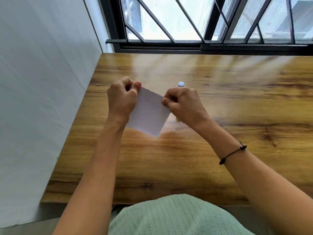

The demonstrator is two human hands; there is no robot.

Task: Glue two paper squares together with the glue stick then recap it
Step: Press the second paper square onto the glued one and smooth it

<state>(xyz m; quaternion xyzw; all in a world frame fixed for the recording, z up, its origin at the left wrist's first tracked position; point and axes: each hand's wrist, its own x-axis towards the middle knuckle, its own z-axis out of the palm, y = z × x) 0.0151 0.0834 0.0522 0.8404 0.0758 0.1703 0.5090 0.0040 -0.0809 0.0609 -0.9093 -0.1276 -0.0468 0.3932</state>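
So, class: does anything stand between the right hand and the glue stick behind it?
Nothing visible does. The white-tipped glue stick stands on the wooden table just beyond the right hand, which, with the left hand, is pinching the white paper square.

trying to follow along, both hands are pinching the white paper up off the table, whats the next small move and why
Probably lower the paper flat onto the table. The left hand and right hand both pinch its top corners, leaving neither free for the glue stick behind the right hand.
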